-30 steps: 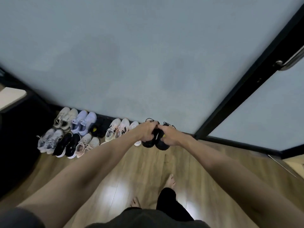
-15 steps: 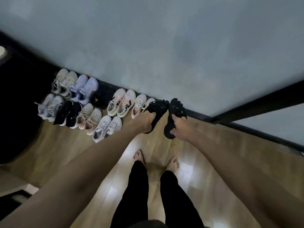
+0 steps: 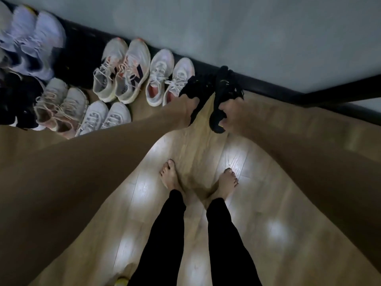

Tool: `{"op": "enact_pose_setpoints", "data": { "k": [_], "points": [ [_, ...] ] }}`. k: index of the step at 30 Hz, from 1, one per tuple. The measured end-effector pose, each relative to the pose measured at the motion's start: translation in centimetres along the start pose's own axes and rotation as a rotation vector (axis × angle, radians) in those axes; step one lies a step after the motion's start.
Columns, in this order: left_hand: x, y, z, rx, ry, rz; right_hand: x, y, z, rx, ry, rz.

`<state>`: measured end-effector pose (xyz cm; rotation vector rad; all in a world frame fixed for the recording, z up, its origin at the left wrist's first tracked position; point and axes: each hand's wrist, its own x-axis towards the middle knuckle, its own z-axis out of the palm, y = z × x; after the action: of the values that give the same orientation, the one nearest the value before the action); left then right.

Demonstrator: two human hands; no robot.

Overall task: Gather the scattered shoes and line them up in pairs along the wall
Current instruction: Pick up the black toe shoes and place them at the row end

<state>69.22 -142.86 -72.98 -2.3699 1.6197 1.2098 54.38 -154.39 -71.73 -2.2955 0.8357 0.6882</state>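
Setting the black pair down at the right end of the row is judged to be the step in hand. One black shoe (image 3: 198,87) is gripped by the left hand (image 3: 186,109), the fingers curled round its heel end; the other black shoe (image 3: 223,93) is gripped the same way by the right hand (image 3: 232,115). Both shoes are held with toes pointed at the dark skirting board (image 3: 268,84), low over the wooden floor (image 3: 195,145); whether the soles already touch it cannot be told, as the frame is blurred.

Just to the left, a white pair with pink insoles (image 3: 169,77) is lined up against the wall (image 3: 247,34), and the left-hand black shoe overlaps its right shoe in this view. A tidy result would be helped if that shoe were shifted a little to the right before release, so that no contact is made with the white pair. The two toes should be brought level at the skirting and the shoes set parallel and close together. Release is best made only once both soles are flat. Further pairs are seen to the left, in a far row and a near row.
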Motion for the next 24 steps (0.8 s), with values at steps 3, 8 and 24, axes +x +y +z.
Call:
{"op": "enact_pose_setpoints", "data": {
  "k": [3,8,24],
  "points": [
    [2.7,-1.8,3.7,-0.033,0.037,0.038,3.6,0.9,4.1,0.059,-0.033,0.002],
    [7.2,-5.3,10.8,-0.303,0.211,-0.037,8.6,3.2,10.6,-0.009,0.05,-0.04],
    [14.5,-8.3,19.6,-0.513,0.129,-0.285,15.0,9.4,17.6,0.368,-0.165,0.032]
  ]
}}
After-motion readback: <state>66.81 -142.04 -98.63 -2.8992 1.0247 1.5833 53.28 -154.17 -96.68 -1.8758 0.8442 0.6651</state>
